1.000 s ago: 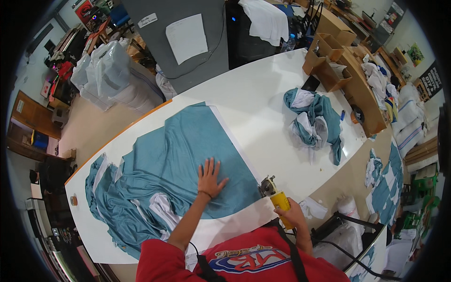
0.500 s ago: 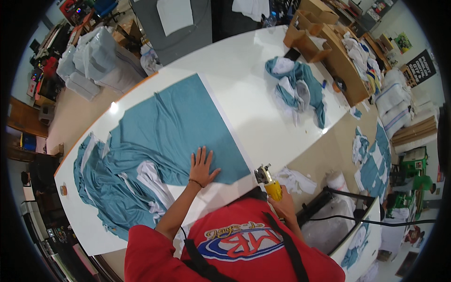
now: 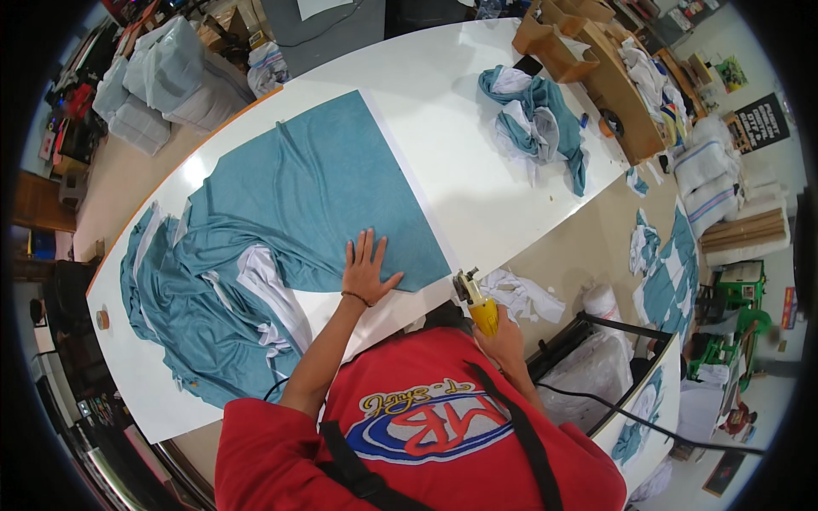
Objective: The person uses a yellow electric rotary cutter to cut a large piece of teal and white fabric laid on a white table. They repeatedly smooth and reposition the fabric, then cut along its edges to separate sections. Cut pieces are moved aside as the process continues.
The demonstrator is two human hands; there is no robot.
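Observation:
My left hand (image 3: 368, 274) lies flat with spread fingers on the near part of a teal fabric sheet (image 3: 332, 170), which is smooth at the far right and rumpled toward the left. A white strip (image 3: 399, 153) runs along the sheet's right edge. In my right hand (image 3: 503, 341) is a yellow electric fabric cutter (image 3: 483, 317), its metal head (image 3: 466, 284) at the table's near edge, just beside the fabric's near right corner. A black cord (image 3: 596, 399) trails off to the right.
Under it all is a white table (image 3: 477, 111). A bunched teal and white cloth pile (image 3: 537, 128) sits at the far right, near cardboard boxes (image 3: 558, 47). White scraps (image 3: 524, 294) and teal offcuts (image 3: 669, 272) lie on the floor to the right. A tape roll (image 3: 103, 319) is at the left.
The view has tilted, so the table and cloth appear higher up. My right hand has brought the cutter slightly left, closer to the fabric corner. My left hand stays flat on the fabric.

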